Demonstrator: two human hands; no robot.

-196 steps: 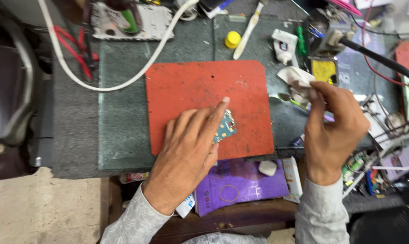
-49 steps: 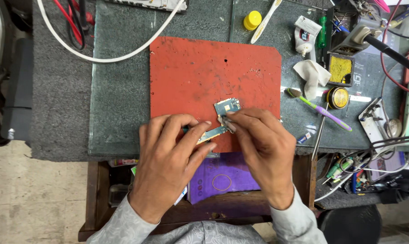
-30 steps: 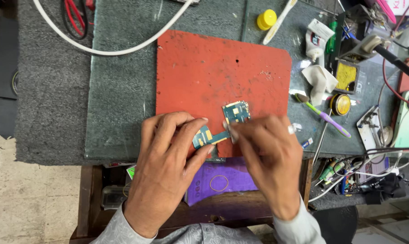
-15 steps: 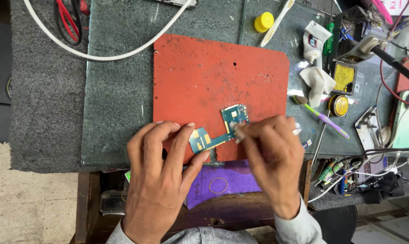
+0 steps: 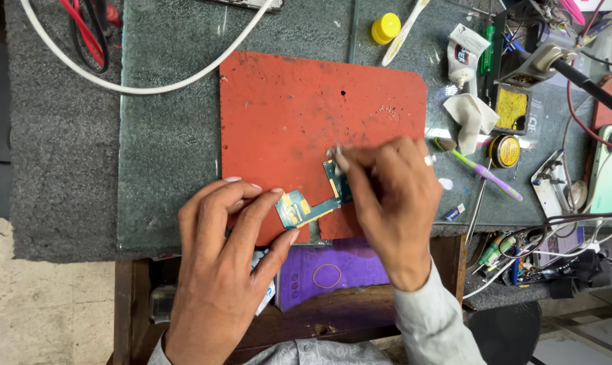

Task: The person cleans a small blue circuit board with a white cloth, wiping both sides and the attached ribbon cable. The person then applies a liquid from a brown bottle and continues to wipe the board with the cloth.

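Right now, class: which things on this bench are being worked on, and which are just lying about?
In use: left hand, right hand, blue-green circuit board, red mat.

Lying about: yellow cap, white cable, toothbrush, purple mat.

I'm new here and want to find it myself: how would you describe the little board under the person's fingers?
Start at the big red mat on the glass-topped bench. Near its lower edge, between the left hand and right hand, lies a small circuit board. It is the only blue-green, L-shaped piece with gold patches there.
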